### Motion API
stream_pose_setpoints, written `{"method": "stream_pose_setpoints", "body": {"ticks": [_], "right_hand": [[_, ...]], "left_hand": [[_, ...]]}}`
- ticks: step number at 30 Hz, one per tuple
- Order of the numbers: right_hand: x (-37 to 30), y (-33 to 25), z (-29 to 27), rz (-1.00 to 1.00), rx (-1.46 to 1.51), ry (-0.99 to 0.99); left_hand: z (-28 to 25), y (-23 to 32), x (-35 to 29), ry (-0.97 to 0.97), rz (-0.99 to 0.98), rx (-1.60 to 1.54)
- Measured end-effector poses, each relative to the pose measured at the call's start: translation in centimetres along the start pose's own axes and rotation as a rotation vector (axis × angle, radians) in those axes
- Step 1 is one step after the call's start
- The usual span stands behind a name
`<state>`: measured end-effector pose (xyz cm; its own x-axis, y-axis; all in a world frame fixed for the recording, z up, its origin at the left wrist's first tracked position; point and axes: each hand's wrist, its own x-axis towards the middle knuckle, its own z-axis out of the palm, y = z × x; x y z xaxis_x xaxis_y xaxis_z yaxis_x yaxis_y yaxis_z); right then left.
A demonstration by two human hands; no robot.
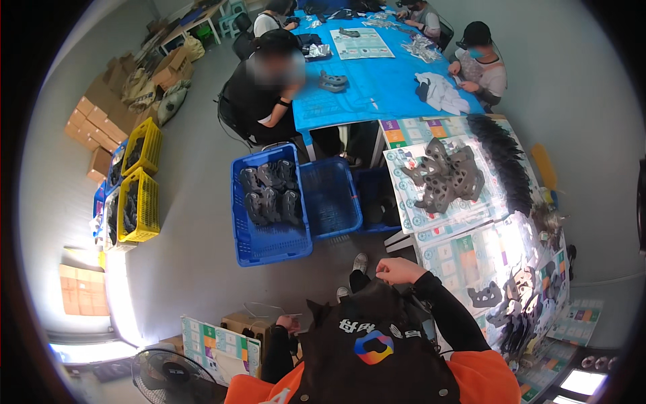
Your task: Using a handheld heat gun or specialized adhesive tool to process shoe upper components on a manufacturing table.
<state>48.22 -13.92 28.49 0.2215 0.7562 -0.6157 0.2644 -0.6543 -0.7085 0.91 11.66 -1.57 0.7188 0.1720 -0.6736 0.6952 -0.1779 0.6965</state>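
My right hand (400, 271) is in front of my dark apron (377, 316), left of the table edge, with its fingers curled together. Whatever may be between those fingers does not show. Lower and to the left, my left hand (289, 324) is partly hidden by the apron, its fingers bent. A thin pale line runs by its fingertips, too fine to name. Beside this hand are a cardboard box (245, 326) and a printed board (222, 347). Dark grey moulded parts (447, 175) are heaped on the printed sheets of the right-hand table (444, 252).
Ahead stands a blue crate (272, 252) with black moulded parts, next to another blue crate (330, 202). Yellow crates (139, 205) line the left side. Several people sit around a blue-covered table (377, 87). A fan (171, 377) is at lower left; loose parts (521, 303) lie at right.
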Motion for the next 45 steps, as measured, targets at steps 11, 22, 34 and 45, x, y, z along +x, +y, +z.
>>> {"method": "stream_pose_setpoints", "body": {"ticks": [11,22,34,45], "right_hand": [[10.3,8.4,-7.4,0.030,0.180,0.154],[14.4,11.8,-8.3,-0.047,0.048,0.298],[11.8,14.7,-7.7,0.053,0.044,0.328],[10.0,17.3,-4.1,0.239,0.216,0.343]], "left_hand": [[-7.0,13.5,3.6,0.334,-0.503,-0.556],[-9.6,17.2,4.2,0.330,-0.411,-0.320],[-12.6,24.7,6.9,0.365,-0.484,-0.184],[-17.4,20.3,13.6,0.197,-0.107,-0.328]]}}
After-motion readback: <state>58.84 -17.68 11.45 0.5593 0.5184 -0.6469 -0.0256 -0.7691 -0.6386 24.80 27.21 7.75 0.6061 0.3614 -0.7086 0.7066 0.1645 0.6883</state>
